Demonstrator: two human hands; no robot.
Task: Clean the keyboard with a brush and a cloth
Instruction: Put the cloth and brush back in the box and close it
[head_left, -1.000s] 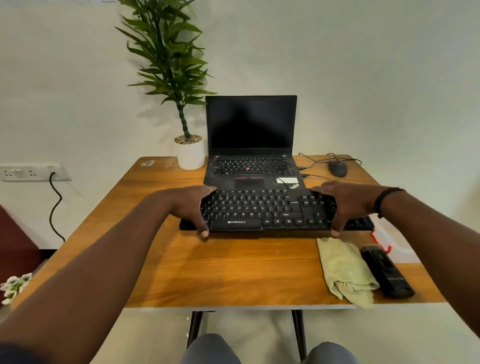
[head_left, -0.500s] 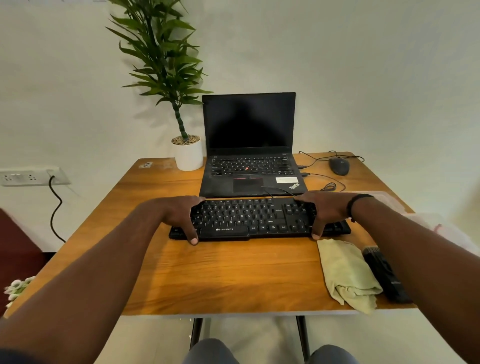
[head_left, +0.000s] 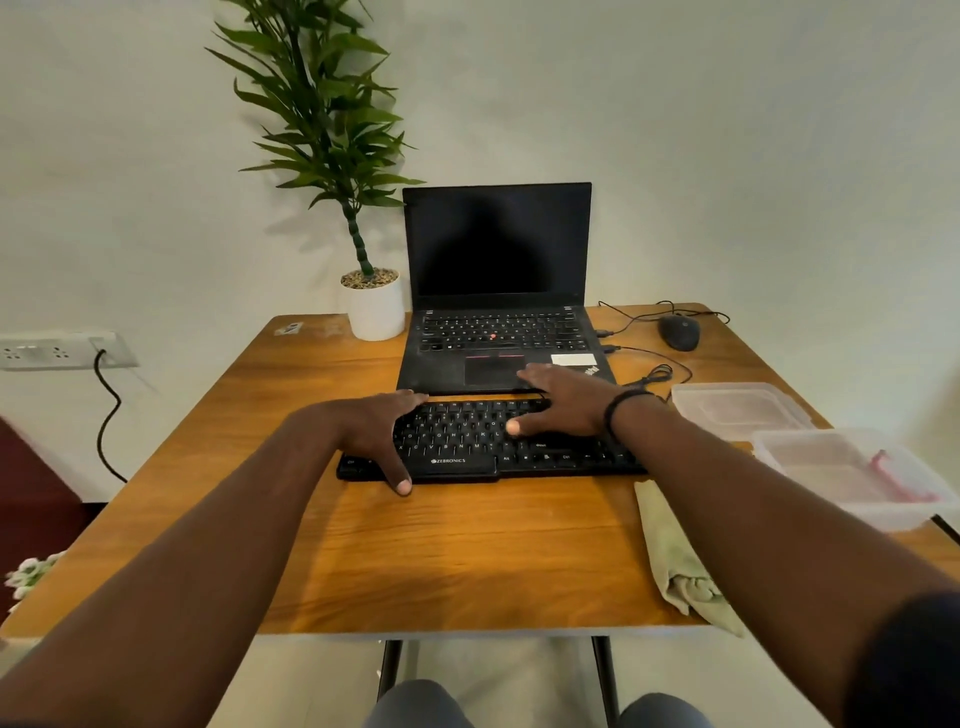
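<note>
Head view: keyboard (head_left: 519, 457) on table (head_left: 467, 545); left hand (head_left: 374, 431) grips its left end, right hand (head_left: 561, 400) flat, fingers straight; cloth (head_left: 670, 561) near right.

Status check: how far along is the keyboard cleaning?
Barely begun. Done: the keyboard lies flat before the laptop. In hand: left hand grips its left end; right hand rests on the keys. Left: brushing and wiping; the cloth lies untouched, no brush visible.
</note>
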